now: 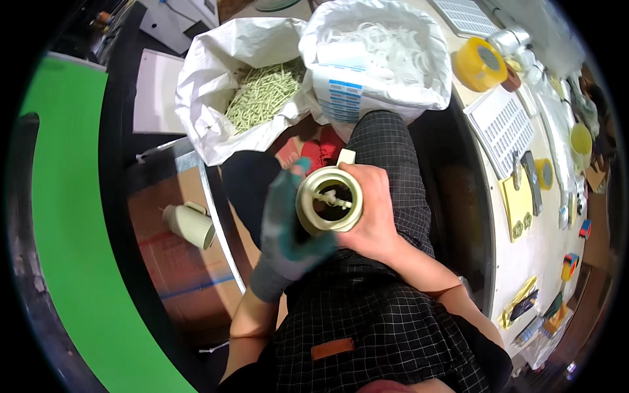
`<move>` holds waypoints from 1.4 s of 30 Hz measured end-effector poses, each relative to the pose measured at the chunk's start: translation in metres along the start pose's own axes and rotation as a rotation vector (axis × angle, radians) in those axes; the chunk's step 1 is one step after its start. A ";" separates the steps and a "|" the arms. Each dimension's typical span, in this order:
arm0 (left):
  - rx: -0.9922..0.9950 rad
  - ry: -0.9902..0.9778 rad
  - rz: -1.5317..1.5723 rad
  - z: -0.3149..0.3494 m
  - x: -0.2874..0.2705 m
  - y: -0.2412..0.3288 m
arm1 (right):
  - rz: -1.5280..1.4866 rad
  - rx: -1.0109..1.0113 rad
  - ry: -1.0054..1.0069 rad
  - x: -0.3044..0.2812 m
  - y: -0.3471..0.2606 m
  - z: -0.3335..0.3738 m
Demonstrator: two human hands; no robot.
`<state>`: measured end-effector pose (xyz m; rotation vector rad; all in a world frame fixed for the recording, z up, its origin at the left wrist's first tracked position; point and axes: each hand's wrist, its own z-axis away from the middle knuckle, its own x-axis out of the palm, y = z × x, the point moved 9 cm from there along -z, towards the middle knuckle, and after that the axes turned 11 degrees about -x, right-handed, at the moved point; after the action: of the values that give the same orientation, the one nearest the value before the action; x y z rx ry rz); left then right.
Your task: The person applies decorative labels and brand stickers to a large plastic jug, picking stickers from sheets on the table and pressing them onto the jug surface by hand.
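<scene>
A pale green jug (303,204) with a handle stands in front of my lap, its round mouth toward me. Inside its dark opening shows a pale, knobbly piece (333,199), only partly visible. My right hand (373,209), bare, wraps the jug's right side just below the handle. On the other side, my left hand (282,226) wears a grey and teal glove and is blurred by motion. Its thumb and fingers are spread in a wide curve beside the jug. A similar pale green jug (190,226) lies on its side atop brown cardboard at left.
Ahead are a white sack (203,85) of thin pale green pieces and another sack (432,92) of clear rings. A green conveyor belt (59,196) runs along the left. The right-hand table (481,190) carries tape rolls (481,64), a white grille panel (501,128) and yellow pads (517,204).
</scene>
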<state>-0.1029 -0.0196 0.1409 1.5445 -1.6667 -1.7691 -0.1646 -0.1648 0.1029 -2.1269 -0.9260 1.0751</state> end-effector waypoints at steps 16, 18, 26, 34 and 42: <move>0.144 -0.017 -0.453 0.022 0.015 -0.022 | 0.039 -0.118 -0.126 0.045 -0.018 -0.003; 0.128 -0.007 -0.458 0.023 0.010 -0.020 | 0.012 -0.111 -0.156 0.051 -0.016 -0.004; 0.054 0.430 -0.340 -0.057 -0.078 -0.027 | -0.134 -0.510 0.067 0.072 -0.024 -0.130; 0.207 0.622 -0.441 -0.058 -0.074 -0.019 | -0.094 -0.442 -0.086 0.045 0.006 -0.137; -0.054 0.167 -0.030 -0.004 0.002 -0.037 | 0.271 0.095 0.135 -0.037 0.196 -0.165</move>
<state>-0.0844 -0.0121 0.1096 1.6523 -1.5128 -1.6356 0.0210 -0.3402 0.0583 -2.2576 -0.5243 1.0645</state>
